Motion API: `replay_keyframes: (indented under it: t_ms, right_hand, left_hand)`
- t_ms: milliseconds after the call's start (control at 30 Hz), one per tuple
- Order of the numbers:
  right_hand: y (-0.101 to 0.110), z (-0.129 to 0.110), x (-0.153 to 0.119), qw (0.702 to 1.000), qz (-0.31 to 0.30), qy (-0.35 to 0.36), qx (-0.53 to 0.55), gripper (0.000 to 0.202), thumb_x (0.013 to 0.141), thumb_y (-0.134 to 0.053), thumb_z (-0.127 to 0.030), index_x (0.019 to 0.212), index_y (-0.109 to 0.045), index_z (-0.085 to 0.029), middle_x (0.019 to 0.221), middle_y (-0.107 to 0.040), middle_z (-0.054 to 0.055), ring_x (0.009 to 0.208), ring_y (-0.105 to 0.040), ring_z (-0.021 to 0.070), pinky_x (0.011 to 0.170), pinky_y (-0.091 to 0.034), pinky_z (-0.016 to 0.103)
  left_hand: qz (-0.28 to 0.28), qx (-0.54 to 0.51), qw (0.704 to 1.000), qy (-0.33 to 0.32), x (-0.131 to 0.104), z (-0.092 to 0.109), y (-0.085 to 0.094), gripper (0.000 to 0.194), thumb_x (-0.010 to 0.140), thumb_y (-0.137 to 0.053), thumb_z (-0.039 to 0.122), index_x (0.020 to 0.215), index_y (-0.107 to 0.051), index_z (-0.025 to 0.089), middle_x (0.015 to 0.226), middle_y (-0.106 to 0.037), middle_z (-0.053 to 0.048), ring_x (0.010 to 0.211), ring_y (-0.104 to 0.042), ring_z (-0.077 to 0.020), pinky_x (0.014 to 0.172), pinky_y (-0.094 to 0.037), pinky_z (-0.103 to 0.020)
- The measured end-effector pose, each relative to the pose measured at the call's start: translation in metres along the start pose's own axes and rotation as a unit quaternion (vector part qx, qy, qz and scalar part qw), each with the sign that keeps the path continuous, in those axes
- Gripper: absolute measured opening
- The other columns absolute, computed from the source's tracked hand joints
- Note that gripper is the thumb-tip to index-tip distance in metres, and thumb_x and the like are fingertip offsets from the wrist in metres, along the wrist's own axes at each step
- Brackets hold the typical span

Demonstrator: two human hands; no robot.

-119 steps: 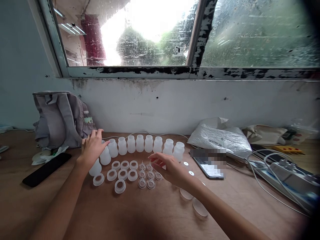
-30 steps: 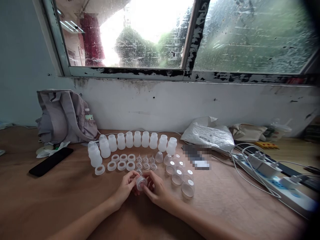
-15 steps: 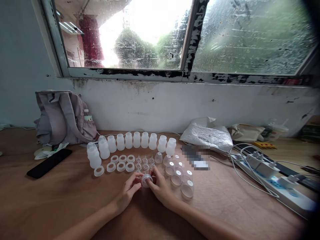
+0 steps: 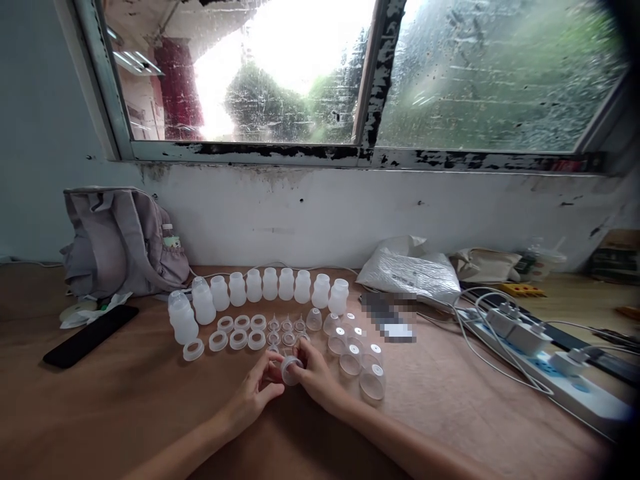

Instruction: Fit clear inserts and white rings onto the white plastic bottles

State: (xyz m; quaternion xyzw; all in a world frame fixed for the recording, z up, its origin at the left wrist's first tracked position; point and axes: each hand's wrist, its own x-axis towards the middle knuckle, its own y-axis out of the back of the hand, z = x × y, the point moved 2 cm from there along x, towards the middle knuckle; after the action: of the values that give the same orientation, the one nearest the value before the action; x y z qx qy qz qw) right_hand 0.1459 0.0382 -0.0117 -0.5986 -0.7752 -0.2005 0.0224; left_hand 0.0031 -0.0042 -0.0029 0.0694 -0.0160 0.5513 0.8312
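A whitish translucent ring (image 4: pixel 291 371) is held between both hands, low over the brown table. My left hand (image 4: pixel 256 393) has its fingers around the ring's left side. On the ring's right side, my right hand (image 4: pixel 317 377) pinches it. Just beyond the hands sit several clear nipples (image 4: pixel 287 326). White collar rings (image 4: pixel 239 339) lie to their left, and clear domed caps (image 4: pixel 373 383) stand to their right. Several frosted bottles (image 4: pixel 270 284) form an arc behind; the leftmost bottle (image 4: pixel 183 319) has a cap on it.
A grey backpack (image 4: pixel 125 240) and a black phone (image 4: pixel 91 336) are on the left. At the back right lies a silver plastic bag (image 4: pixel 410 272). A white power strip (image 4: pixel 560 377) with plugs and cables runs along the right. The table (image 4: pixel 450 407) is brown.
The view has shifted slightly, so everything sits a little lower and further left. Both hands still hold the ring, which is tilted more, and my left fingers have shifted slightly around it.
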Motion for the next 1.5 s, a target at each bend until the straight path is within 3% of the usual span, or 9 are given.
replay_keyframes:
  t_ms: [367, 567, 833, 933, 1000, 1100, 1267, 1367, 1500]
  right_hand:
    - [0.000, -0.014, -0.012, 0.998, 0.000, 0.045, -0.034, 0.011, 0.070, -0.048, -0.014, 0.069, -0.038, -0.019, 0.062, -0.041, -0.005, 0.057, -0.035, 0.0092, 0.052, -0.029, 0.021]
    - [-0.001, -0.024, -0.016, 0.998, -0.060, 0.011, 0.024, 0.027, 0.080, -0.048, -0.035, 0.102, -0.045, -0.020, 0.070, -0.048, -0.002, 0.059, -0.043, 0.0107, 0.053, -0.034, 0.022]
    - [0.000, -0.018, -0.014, 0.999, -0.039, 0.025, 0.008, 0.027, 0.082, -0.045, -0.041, 0.073, -0.054, -0.016, 0.067, -0.051, -0.001, 0.061, -0.043, 0.0114, 0.056, -0.034, 0.023]
    - [0.001, -0.022, -0.015, 0.999, -0.038, 0.027, 0.023, 0.028, 0.082, -0.045, -0.041, 0.071, -0.052, -0.016, 0.065, -0.048, -0.002, 0.060, -0.041, 0.0103, 0.055, -0.033, 0.022]
    - [0.002, -0.023, -0.015, 0.999, -0.020, 0.022, 0.025, 0.029, 0.082, -0.045, -0.042, 0.070, -0.051, -0.016, 0.064, -0.046, -0.002, 0.059, -0.039, 0.0100, 0.053, -0.032, 0.021]
    - [0.004, -0.020, -0.013, 0.999, 0.011, 0.008, 0.029, 0.029, 0.082, -0.044, -0.042, 0.069, -0.049, -0.017, 0.064, -0.044, -0.002, 0.058, -0.038, 0.0097, 0.052, -0.032, 0.021]
    - [0.005, -0.012, -0.011, 0.999, 0.027, -0.021, 0.042, 0.029, 0.081, -0.045, -0.044, 0.069, -0.047, -0.017, 0.062, -0.042, -0.002, 0.055, -0.038, 0.0094, 0.047, -0.031, 0.020]
    - [0.005, -0.009, -0.010, 0.998, 0.028, -0.023, 0.045, 0.030, 0.080, -0.044, -0.046, 0.071, -0.048, -0.017, 0.061, -0.042, -0.002, 0.054, -0.038, 0.0093, 0.046, -0.031, 0.020]
    - [0.005, -0.009, -0.010, 0.999, 0.027, -0.020, 0.037, 0.031, 0.080, -0.046, -0.045, 0.068, -0.047, -0.017, 0.059, -0.041, -0.003, 0.053, -0.037, 0.0091, 0.045, -0.030, 0.020]
  left_hand:
    - [0.083, 0.006, 0.997, 0.000, 0.002, -0.003, -0.005, 0.024, 0.076, -0.052, 0.037, 0.089, -0.045, 0.019, 0.068, -0.048, 0.002, 0.065, -0.051, -0.0115, 0.061, -0.044, -0.024]
    - [0.151, -0.085, 0.983, 0.054, 0.007, -0.014, 0.009, 0.034, 0.074, -0.052, 0.042, 0.095, -0.039, 0.020, 0.072, -0.053, 0.000, 0.056, -0.054, -0.0119, 0.050, -0.045, -0.023]
    - [0.101, -0.015, 0.994, 0.038, 0.010, -0.017, 0.013, 0.028, 0.078, -0.046, 0.040, 0.094, -0.040, 0.020, 0.069, -0.056, 0.001, 0.045, -0.050, -0.0101, 0.039, -0.037, -0.020]
    - [0.078, 0.122, 0.989, -0.001, 0.011, -0.006, 0.018, 0.024, 0.080, -0.042, 0.039, 0.093, -0.047, 0.020, 0.071, -0.058, -0.002, 0.054, -0.054, -0.0142, 0.047, -0.041, -0.024]
    - [0.113, 0.268, 0.954, -0.070, 0.012, 0.010, 0.030, 0.022, 0.082, -0.040, 0.037, 0.090, -0.053, 0.020, 0.079, -0.060, -0.004, 0.072, -0.057, -0.0182, 0.065, -0.044, -0.029]
    - [0.238, 0.446, 0.844, -0.176, 0.013, 0.041, 0.066, 0.022, 0.082, -0.042, 0.032, 0.096, -0.055, 0.022, 0.101, -0.056, -0.006, 0.099, -0.049, -0.0221, 0.090, -0.034, -0.036]
    - [0.445, 0.541, 0.685, -0.198, 0.011, 0.070, 0.148, 0.043, 0.074, -0.052, 0.038, 0.111, -0.046, 0.016, 0.117, -0.044, -0.012, 0.111, -0.039, -0.0275, 0.095, -0.029, -0.041]
    - [0.502, 0.492, 0.697, -0.144, 0.004, 0.051, 0.182, 0.077, 0.058, -0.063, 0.050, 0.119, -0.035, 0.012, 0.114, -0.045, -0.015, 0.102, -0.046, -0.0287, 0.089, -0.036, -0.041]
    - [0.474, 0.388, 0.790, -0.031, -0.003, 0.002, 0.203, 0.088, 0.049, -0.067, 0.052, 0.119, -0.030, 0.013, 0.109, -0.048, -0.014, 0.093, -0.052, -0.0271, 0.078, -0.044, -0.038]
